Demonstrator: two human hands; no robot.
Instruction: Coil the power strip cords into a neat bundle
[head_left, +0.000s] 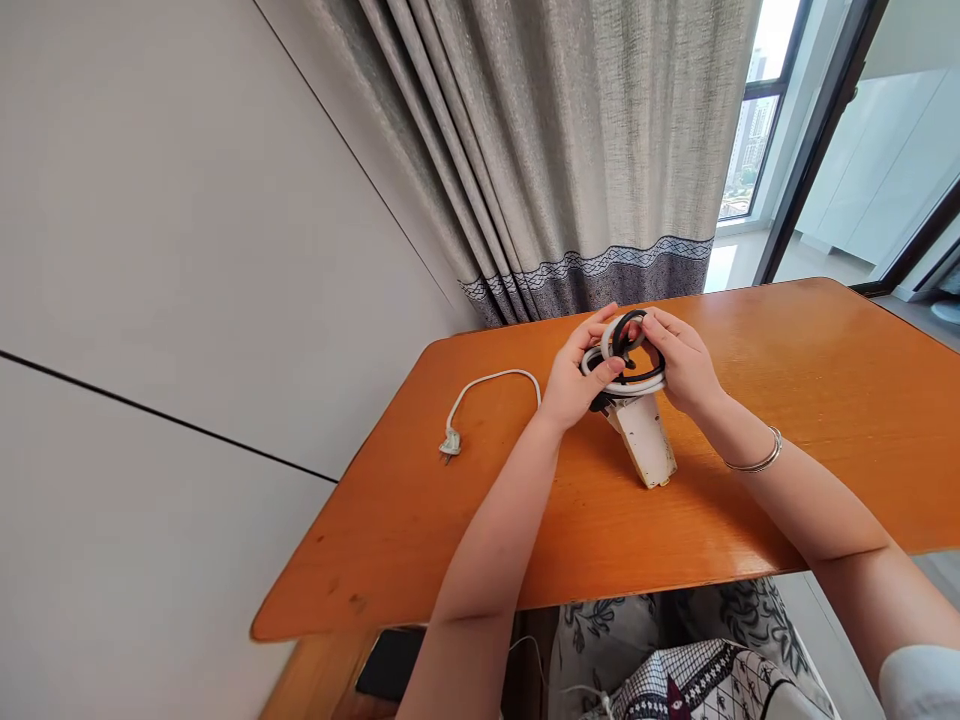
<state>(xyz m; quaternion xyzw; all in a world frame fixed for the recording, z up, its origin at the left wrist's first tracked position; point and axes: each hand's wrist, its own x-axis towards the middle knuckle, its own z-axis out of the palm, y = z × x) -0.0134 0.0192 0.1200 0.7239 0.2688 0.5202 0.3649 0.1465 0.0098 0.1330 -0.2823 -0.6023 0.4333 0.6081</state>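
Note:
Over the orange wooden table [750, 480], my left hand [576, 378] and my right hand [681, 362] both grip a coil of white cable [626, 385] bound with a black strap [626, 340]. A white power strip [645, 440] stands tilted beneath the coil with its lower end on the table. The cable's loose end runs left across the table to a white plug [450, 443]. My left fingers pinch the coil's left side. On the coil's right side my right fingers curl over the strap. A silver bangle [761, 462] circles my right wrist.
A grey curtain [570, 150] hangs behind the table, with a window [757, 120] to its right. A pale wall panel [187, 300] borders the table's left side. Patterned fabric [675, 660] and a dark object [390, 662] lie below the table's near edge.

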